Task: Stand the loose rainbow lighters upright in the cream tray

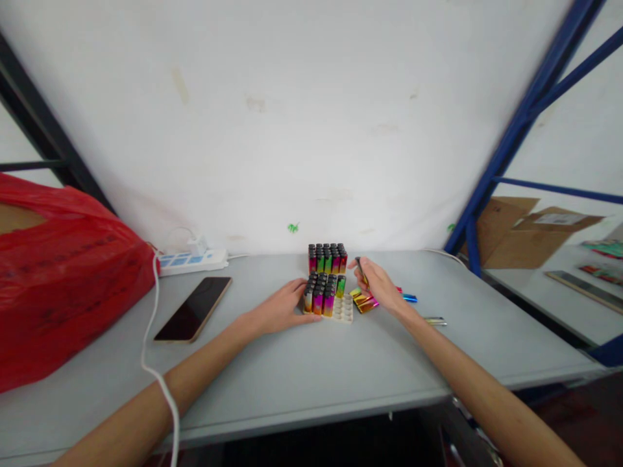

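My left hand (282,306) rests against the left side of a white lighter tray (344,311), its thumb along the front edge and its fingers round the back corner. Rows of upright lighters (318,299) with black tops and shiny coloured bodies fill the tray's left part; a green lighter (341,285) stands at the back right, and the front right slots show bare. In my right hand (377,285), raised just right of the tray, a lighter (361,269) is pinched by the fingers. Beneath that hand lie several loose shiny lighters (365,302), partly hidden.
Behind the tray stands another block of lighters (328,259). More lie to the right, including a blue one (409,298) and a silvery one (435,321). At left are a phone (195,309), a power strip (195,261), a white cable (148,324) and a red bag (73,279).
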`<state>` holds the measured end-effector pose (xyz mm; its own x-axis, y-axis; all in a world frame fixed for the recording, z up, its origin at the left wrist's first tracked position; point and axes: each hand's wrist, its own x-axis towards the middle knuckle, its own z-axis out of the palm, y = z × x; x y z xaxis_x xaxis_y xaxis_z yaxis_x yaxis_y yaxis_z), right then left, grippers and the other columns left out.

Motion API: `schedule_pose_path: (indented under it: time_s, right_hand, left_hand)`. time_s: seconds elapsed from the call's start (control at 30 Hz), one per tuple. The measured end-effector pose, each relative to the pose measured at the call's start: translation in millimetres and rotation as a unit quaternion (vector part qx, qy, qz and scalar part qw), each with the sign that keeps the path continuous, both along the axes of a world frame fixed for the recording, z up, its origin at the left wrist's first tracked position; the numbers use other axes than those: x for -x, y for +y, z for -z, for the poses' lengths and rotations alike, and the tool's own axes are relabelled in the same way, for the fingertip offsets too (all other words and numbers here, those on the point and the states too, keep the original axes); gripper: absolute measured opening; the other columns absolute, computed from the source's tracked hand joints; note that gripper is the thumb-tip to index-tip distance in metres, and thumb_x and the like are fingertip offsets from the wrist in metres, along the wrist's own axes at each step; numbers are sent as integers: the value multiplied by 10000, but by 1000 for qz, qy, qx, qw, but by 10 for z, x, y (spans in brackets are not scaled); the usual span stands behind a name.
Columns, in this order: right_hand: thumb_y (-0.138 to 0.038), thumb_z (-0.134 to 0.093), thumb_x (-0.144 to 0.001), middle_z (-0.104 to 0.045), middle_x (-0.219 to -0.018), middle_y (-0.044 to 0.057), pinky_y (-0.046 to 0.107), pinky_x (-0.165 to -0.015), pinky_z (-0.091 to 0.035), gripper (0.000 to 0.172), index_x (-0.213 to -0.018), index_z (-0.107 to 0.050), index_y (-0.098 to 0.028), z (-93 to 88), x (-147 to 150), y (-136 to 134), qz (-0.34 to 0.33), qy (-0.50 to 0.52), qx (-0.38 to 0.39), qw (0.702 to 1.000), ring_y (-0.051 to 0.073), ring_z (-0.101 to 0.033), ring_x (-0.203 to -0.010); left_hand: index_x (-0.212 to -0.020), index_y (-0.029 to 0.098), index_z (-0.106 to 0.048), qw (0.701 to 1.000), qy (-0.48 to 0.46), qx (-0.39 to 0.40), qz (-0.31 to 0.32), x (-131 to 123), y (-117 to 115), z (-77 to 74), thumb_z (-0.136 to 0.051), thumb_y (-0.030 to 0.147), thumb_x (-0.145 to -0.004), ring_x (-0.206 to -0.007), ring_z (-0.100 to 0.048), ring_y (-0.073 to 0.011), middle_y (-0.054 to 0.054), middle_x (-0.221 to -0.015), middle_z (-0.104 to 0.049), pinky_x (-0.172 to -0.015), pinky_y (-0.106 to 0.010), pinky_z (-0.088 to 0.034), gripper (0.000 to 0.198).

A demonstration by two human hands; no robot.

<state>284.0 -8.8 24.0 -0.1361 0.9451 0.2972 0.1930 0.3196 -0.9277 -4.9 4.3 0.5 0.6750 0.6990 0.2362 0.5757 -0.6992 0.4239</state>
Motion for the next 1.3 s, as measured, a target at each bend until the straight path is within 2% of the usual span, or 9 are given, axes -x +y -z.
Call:
schedule_pose_path:
  time_s: [0.1,0.17,0.2,0.33,0.63,0.8,1.07,1.2,1.3]
  right_hand:
    - [-700,-458,-1035,-609,-827,38,329,-698,-516,511,-939,-630,-228,-49,-19,-50,42,-157,-156,974,203,-594,-758]
    - [-641,-511,-1040,-673,-917,85,376,-855,-528,468,-867,-631,-223,-61,-30,-65,59,-230,-234,943,239,-631,-893]
    - [-622,-520,-1045,-688,-911,89,381,-876,-524,458,-854,-636,-223,-59,-34,-68,61,-252,-250,933,243,-638,-893]
    - [-605,-530,-1057,-706,-761,38,326,-765,-515,438,-879,-673,-231,-35,-36,-73,50,-285,-218,932,207,-645,-714]
    - [-663,-541,-1038,-763,-791,40,289,-713,-505,471,-866,-660,-241,-28,-23,-81,-26,-294,-173,940,195,-673,-693]
    - [-666,-543,-1039,-743,-779,49,286,-667,-458,480,-850,-639,-235,59,6,-55,2,-307,-194,932,192,-638,-666]
    - [-693,-471,-1059,-628,-635,-6,263,-594,-324,565,-795,-647,-225,43,-96,20,-56,-357,-176,916,148,-497,-557]
    - [-697,-525,-1035,-631,-628,9,279,-598,-290,584,-724,-661,-221,24,-98,20,-23,-391,-174,903,156,-495,-572]
    - [-658,-519,-1052,-641,-620,12,283,-605,-315,592,-687,-667,-217,-37,-127,5,-8,-389,-163,907,159,-519,-575]
  left_hand:
    - [-1498,183,-577,1000,-6,-2,3,3,-2,6,-721,718,-895,-1421,-558,-376,-176,-1520,-595,-1261,-506,-417,819]
    - [-1512,207,-568,1000,-16,-5,5,7,-2,12,-731,713,-890,-1417,-563,-370,-159,-1524,-598,-1258,-502,-423,818]
    - [-1517,217,-565,1000,-18,-6,7,8,0,15,-733,715,-887,-1413,-567,-368,-153,-1524,-599,-1254,-500,-428,821]
    - [-1513,216,-572,1000,-19,-6,6,3,4,16,-738,716,-881,-1403,-576,-370,-155,-1515,-606,-1243,-499,-442,823]
    - [-1528,228,-559,1000,-15,-6,11,-6,-1,-4,-733,714,-890,-1426,-558,-367,-152,-1546,-585,-1264,-510,-416,821]
    - [-1525,207,-561,1000,-15,1,6,-4,2,-6,-728,735,-880,-1431,-554,-385,-167,-1543,-583,-1264,-515,-415,850]
    - [-1518,200,-561,1000,-12,4,5,-8,-7,-16,-724,725,-888,-1429,-552,-389,-171,-1535,-586,-1262,-530,-417,836]
    - [-1523,222,-559,1000,-12,-3,8,-5,1,-6,-732,722,-885,-1437,-548,-376,-154,-1540,-586,-1267,-510,-413,829]
    - [-1527,222,-552,1000,-6,-8,9,-5,1,-7,-718,724,-897,-1440,-546,-365,-151,-1545,-583,-1270,-490,-411,823]
